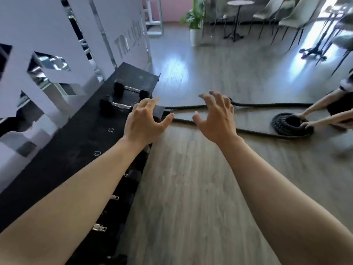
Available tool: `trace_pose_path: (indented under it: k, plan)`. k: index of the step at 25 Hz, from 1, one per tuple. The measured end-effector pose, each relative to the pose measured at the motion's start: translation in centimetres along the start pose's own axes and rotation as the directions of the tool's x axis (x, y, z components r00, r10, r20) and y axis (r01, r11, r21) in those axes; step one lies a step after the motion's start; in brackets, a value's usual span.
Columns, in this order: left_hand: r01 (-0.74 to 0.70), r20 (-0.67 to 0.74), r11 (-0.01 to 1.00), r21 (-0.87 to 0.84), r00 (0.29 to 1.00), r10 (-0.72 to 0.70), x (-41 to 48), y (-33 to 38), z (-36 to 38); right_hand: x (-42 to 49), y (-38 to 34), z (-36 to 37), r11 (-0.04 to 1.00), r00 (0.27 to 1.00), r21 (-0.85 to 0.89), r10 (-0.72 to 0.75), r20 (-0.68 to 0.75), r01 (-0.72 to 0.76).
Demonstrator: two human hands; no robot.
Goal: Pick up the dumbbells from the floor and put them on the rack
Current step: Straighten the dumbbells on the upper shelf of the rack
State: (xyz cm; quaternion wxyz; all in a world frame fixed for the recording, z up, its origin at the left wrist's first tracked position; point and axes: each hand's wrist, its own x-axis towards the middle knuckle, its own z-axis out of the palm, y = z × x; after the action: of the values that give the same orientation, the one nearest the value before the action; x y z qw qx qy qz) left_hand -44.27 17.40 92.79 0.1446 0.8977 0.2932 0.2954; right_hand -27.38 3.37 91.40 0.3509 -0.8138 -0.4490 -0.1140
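Observation:
A black dumbbell rack (76, 142) runs along the left wall, its top shelf marked with "10" labels. Two black hex dumbbells with chrome handles lie on that shelf: the far dumbbell (129, 89) and the near dumbbell (119, 106). More dumbbells (99, 228) sit on a lower shelf, mostly hidden. My left hand (143, 123) hovers over the rack's front edge, just right of the near dumbbell, fingers spread and holding nothing. My right hand (215, 119) hangs over the wooden floor, fingers apart and empty. No dumbbell shows on the floor.
A black battle rope (248, 106) stretches across the floor from the rack's end to a coil (292, 125) that another person's hands (303, 120) hold at the right. A potted plant (196, 25), chairs and a small table (238, 18) stand at the back.

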Motion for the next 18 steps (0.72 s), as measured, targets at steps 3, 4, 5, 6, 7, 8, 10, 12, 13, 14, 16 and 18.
trace_pose_path:
  k: [3, 4, 5, 6, 7, 8, 10, 12, 13, 14, 16, 18]
  plan:
    - [0.070, -0.100, 0.997, 0.015, 0.993, -0.068, 1.7, -1.6, -3.7, 3.5, -2.9, 0.0, 0.998, 0.998, 0.027, -0.063, -0.005, 0.063]
    - [0.096, -0.124, 0.995, 0.009, 0.988, -0.094, 2.1, -2.4, -4.5, 4.4, -3.7, 0.6, 0.996, 0.997, 0.044, -0.074, 0.000, 0.074]
    - [0.117, -0.157, 0.993, 0.000, 0.981, -0.115, 2.8, -3.5, -5.4, 5.6, -4.5, 1.4, 0.994, 0.996, 0.063, -0.094, 0.006, 0.094]
    - [0.132, -0.194, 0.991, -0.007, 0.972, -0.130, 3.7, -4.9, -6.0, 6.8, -5.2, 2.4, 0.991, 0.993, 0.075, -0.116, 0.012, 0.115]
    - [0.146, -0.233, 0.989, -0.011, 0.962, -0.144, 4.7, -6.4, -6.5, 8.3, -5.9, 3.7, 0.988, 0.991, 0.084, -0.135, 0.016, 0.133]
    - [0.162, -0.270, 0.987, -0.013, 0.950, -0.160, 5.8, -8.2, -6.8, 9.9, -6.5, 5.0, 0.985, 0.988, 0.093, -0.151, 0.018, 0.148]
    - [0.190, -0.314, 0.981, -0.033, 0.930, -0.191, 8.1, -12.0, -6.8, 13.3, -7.6, 8.0, 0.979, 0.985, 0.114, -0.171, 0.015, 0.169]
    - [0.205, -0.342, 0.977, -0.063, 0.915, -0.214, 10.7, -15.7, -6.2, 16.7, -8.3, 11.2, 0.972, 0.980, 0.131, -0.198, 0.004, 0.196]
    - [0.215, -0.355, 0.974, -0.078, 0.906, -0.228, 11.9, -17.3, -5.9, 18.3, -8.7, 12.6, 0.968, 0.981, 0.156, -0.196, -0.007, 0.195]
    - [0.237, -0.363, 0.967, -0.097, 0.896, -0.256, 13.1, -19.1, -5.6, 20.0, -9.1, 14.3, 0.965, 0.983, 0.186, -0.185, -0.011, 0.183]
    - [0.270, -0.367, 0.952, -0.144, 0.879, -0.305, 15.6, -22.4, -5.2, 23.5, -10.2, 17.6, 0.954, 0.987, 0.258, -0.162, 0.010, 0.154]
    - [0.310, -0.385, 0.929, -0.204, 0.847, -0.367, 18.1, -25.6, -5.1, 26.9, -11.2, 20.9, 0.936, 0.990, 0.332, -0.136, 0.036, 0.116]
